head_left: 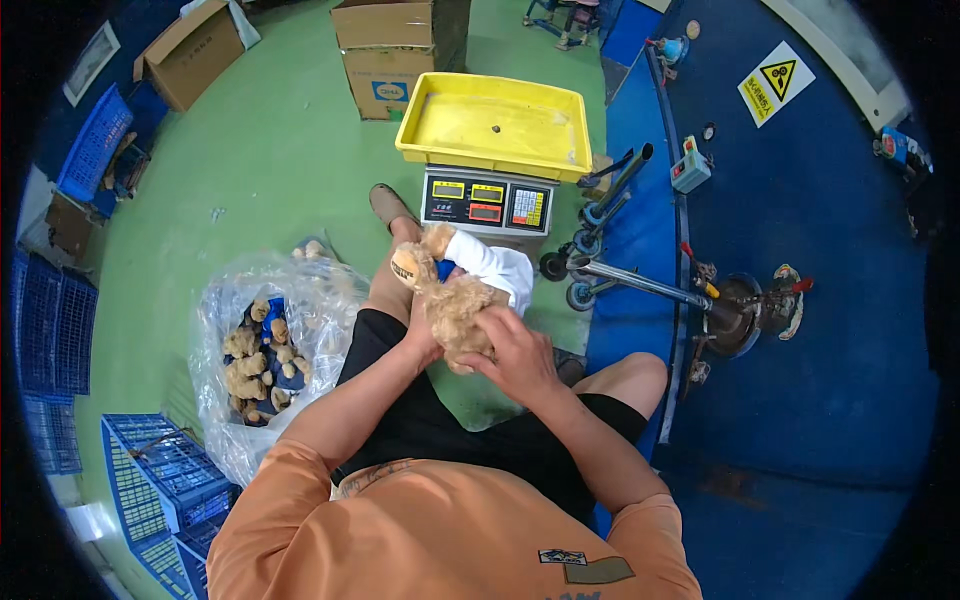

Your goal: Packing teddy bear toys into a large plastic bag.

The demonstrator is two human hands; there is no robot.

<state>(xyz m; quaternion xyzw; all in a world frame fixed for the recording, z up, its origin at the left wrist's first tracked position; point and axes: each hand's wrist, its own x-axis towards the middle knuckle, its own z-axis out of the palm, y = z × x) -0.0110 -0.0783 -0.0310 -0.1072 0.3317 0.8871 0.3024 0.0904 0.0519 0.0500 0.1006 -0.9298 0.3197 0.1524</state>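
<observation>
A light-brown plush teddy bear (458, 312) is held in front of my knees, its foot ends pointing away from me. White cloth (492, 265) covers part of it, and a bit of blue shows beside the cloth. My left hand (424, 333) grips the bear from its left side, with most of the fingers hidden behind the fur. My right hand (515, 357) closes on the bear's near end, thumb and fingers pressed into the fur.
Beyond the bear stands a digital scale (486, 203) carrying a yellow tray (490, 158). On the left, a clear plastic bag (225, 310) holds several plush bears (250, 370). Blue crates (165, 460) line the left side. A metal pole machine (650, 285) stands right; cardboard boxes (390, 60) sit farther back.
</observation>
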